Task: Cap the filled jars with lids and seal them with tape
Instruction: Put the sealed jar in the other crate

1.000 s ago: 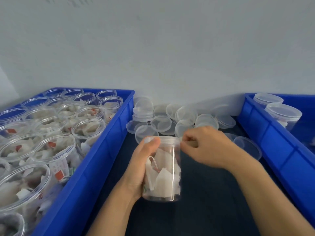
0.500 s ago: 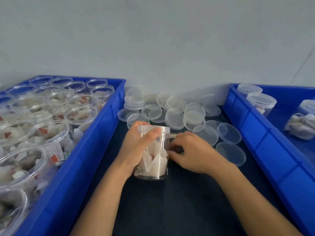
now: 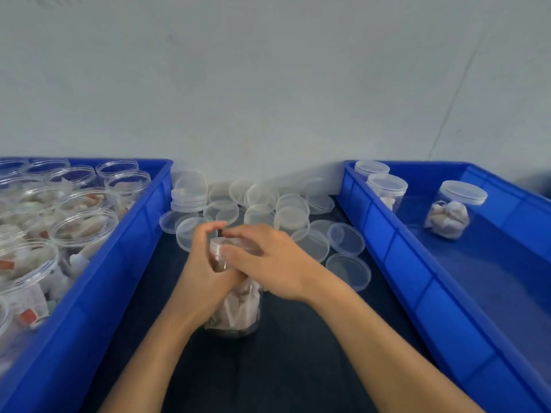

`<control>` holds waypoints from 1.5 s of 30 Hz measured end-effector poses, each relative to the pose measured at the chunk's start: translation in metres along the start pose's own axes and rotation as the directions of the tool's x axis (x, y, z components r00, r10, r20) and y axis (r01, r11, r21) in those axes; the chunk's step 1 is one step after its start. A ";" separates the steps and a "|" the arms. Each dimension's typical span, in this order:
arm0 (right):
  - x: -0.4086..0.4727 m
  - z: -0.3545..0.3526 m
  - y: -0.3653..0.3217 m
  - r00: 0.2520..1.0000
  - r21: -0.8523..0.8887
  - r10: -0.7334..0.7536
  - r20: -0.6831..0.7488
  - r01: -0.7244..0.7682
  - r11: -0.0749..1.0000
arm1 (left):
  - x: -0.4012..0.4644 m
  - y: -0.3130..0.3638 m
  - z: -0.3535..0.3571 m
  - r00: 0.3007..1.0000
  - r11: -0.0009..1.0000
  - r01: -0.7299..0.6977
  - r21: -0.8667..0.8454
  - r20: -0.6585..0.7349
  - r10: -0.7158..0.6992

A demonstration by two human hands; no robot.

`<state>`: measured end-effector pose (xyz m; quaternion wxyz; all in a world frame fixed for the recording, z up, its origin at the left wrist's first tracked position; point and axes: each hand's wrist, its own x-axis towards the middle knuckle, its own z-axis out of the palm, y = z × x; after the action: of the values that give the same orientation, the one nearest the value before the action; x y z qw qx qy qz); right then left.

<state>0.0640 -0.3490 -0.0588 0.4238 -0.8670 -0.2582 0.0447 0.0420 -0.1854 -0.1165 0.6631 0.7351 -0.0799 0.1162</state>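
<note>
soft, even, cool light fills the frame, no hard shadows anywhere. faint glare sits on the clear lids (image 3: 293, 217) at centre. the whole picture is a little smeary, and the hands at centre blur at their edges. wide-angle bend shows at lower left and lower right, where the blue crate (image 3: 429, 296) walls splay outward.

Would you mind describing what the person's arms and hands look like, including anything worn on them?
Both arms are bare as far as the bottom edge of the picture: no sleeves show. The left hand and the right hand wear no gloves, and no rings, watch or wristband can be seen. The fingernails look short.
</note>
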 end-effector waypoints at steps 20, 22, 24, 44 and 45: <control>0.008 -0.243 -0.011 0.855 -0.496 0.061 -0.515 -0.355 0.792 | 0.113 0.108 0.190 0.950 0.871 -0.312 0.379 0.152 0.274; 0.004 -0.260 0.008 0.826 -0.484 0.135 -0.547 -0.443 0.754 | 0.119 0.109 0.210 0.946 0.867 -0.306 0.393 0.225 0.232; -0.001 -0.268 0.028 0.805 -0.450 0.215 -0.552 -0.505 0.737 | 0.121 0.105 0.223 0.930 0.867 -0.295 0.400 0.328 0.165; -0.005 -0.218 0.113 0.708 -0.414 0.564 -0.426 -0.706 0.574 | 0.095 0.062 0.202 0.886 0.854 -0.207 0.477 0.461 -0.043; 0.000 -0.216 0.104 0.709 -0.462 0.521 -0.475 -0.705 0.538 | 0.097 0.065 0.194 0.895 0.851 -0.204 0.483 0.445 -0.039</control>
<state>0.1706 -0.5559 -0.0003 0.1059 -0.9858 0.1288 -0.0177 0.1304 -0.3820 -0.0459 0.3995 0.8886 -0.2253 -0.0062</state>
